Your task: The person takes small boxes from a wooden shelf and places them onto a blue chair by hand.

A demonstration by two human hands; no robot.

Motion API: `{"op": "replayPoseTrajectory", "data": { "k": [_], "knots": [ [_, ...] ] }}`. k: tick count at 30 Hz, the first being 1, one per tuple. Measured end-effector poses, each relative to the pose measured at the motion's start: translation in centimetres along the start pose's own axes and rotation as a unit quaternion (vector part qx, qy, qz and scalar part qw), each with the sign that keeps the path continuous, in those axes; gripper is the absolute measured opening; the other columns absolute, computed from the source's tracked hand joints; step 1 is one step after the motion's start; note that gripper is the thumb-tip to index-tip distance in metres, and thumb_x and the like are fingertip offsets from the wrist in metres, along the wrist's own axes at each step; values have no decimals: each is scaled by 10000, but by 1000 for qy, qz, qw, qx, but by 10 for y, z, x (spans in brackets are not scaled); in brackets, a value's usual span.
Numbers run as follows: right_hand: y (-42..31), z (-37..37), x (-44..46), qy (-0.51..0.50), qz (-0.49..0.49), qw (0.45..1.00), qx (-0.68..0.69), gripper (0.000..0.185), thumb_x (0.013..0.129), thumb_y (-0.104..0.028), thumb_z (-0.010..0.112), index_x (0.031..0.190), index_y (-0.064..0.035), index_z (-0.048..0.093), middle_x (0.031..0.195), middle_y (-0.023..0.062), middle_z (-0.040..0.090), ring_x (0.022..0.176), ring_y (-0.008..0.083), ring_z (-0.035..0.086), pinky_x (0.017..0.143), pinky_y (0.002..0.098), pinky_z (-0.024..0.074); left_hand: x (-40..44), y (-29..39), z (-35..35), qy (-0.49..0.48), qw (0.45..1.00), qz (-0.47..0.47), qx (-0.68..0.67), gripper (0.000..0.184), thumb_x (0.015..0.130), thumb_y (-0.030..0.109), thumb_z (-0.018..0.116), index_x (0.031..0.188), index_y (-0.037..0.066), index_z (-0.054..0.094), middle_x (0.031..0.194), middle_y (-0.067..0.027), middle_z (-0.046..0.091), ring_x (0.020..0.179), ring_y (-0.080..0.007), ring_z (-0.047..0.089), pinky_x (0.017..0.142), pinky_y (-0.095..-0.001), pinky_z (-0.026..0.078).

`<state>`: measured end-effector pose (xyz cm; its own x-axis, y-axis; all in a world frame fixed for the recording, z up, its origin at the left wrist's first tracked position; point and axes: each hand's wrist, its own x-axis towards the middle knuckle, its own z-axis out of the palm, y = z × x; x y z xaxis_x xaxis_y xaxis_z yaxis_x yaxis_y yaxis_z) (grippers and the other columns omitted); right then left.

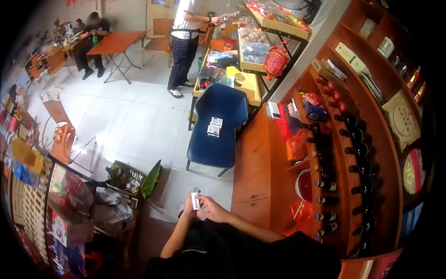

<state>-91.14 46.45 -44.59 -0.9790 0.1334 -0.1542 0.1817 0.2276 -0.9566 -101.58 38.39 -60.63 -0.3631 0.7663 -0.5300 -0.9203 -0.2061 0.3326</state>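
Observation:
Close to my body, my left hand (189,205) is closed round a small white box (195,199) with dark print on it. My right hand (210,209) touches the same box from the other side, with its fingers at the box's edge. Beyond my hands stands a blue chair (211,151). On its seat lie several small white boxes (214,127) like the one I hold, in a short stack or row.
Wooden shelves with dark bottles (355,136) rise at the right, above a cabinet (253,162). A crate (126,179) stands on the floor at the left. Display racks (251,88), a standing person (186,42), a red table (118,42) and a seated person are farther back.

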Motion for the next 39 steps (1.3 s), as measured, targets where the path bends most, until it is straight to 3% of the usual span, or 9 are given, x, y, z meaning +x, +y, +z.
{"op": "replayPoseTrajectory", "data": {
  "k": [3,6,14,20,23,28,34,36,39],
  "knots": [
    [67,-18,44,112,-28,993,-13,565,825,-127,640,1299,-102,335,1138,108,463,913,184,520,733,298,481,19,19,25,77,993,66,57,377,933,309,376,1095,-10,496,940,-96,590,774,-185,576,641,-309,482],
    [89,-53,72,150,162,964,145,512,852,-156,614,1270,-137,319,1028,99,514,800,149,552,613,272,498,14,49,49,178,911,167,331,403,867,174,518,1194,-34,407,1053,-138,543,910,-196,549,713,-313,476],
    [206,-112,132,214,273,934,82,389,845,-212,612,1135,-117,371,934,106,571,784,168,580,568,291,495,86,58,57,64,863,110,489,521,828,126,584,1301,4,401,1149,-193,512,1033,-273,527,870,-350,442],
    [305,-139,182,198,323,925,38,429,779,-205,654,1109,-78,412,916,99,562,751,150,549,571,273,457,218,45,1,115,710,27,694,452,813,211,550,1210,-5,527,1031,-141,598,853,-217,564,615,-350,498],
    [304,-204,228,133,424,884,144,375,748,-191,662,1064,-48,519,908,90,569,762,166,554,608,301,460,269,74,38,145,846,-154,489,447,832,224,522,1227,14,520,1020,-117,607,850,-219,563,635,-352,498],
    [387,-266,310,194,368,898,142,358,746,-129,641,1061,-17,514,944,100,577,852,193,569,742,311,475,409,74,26,178,849,-247,432,419,806,262,523,1188,90,513,1029,-81,588,923,-237,565,756,-389,484],
    [464,-327,385,293,311,891,155,412,739,-16,616,1122,-15,467,1031,116,566,961,191,552,854,307,452,552,100,70,160,839,-95,512,325,771,140,543,1066,20,608,743,-38,614,513,-102,484,421,-257,395],
    [469,-349,403,295,293,891,182,504,747,-16,609,1217,-16,427,1105,120,552,993,196,551,872,305,446,591,104,62,121,809,-59,573,396,773,169,553,1131,0,573,990,-168,657,826,-276,620,759,-355,480],
    [464,-365,410,290,289,873,264,634,754,-34,612,1335,-41,359,1235,142,504,1077,218,520,906,317,428,618,104,63,133,822,-50,551,494,777,202,576,1209,-29,520,1237,-248,520,1126,-348,506,946,-370,390]
  ]
}}
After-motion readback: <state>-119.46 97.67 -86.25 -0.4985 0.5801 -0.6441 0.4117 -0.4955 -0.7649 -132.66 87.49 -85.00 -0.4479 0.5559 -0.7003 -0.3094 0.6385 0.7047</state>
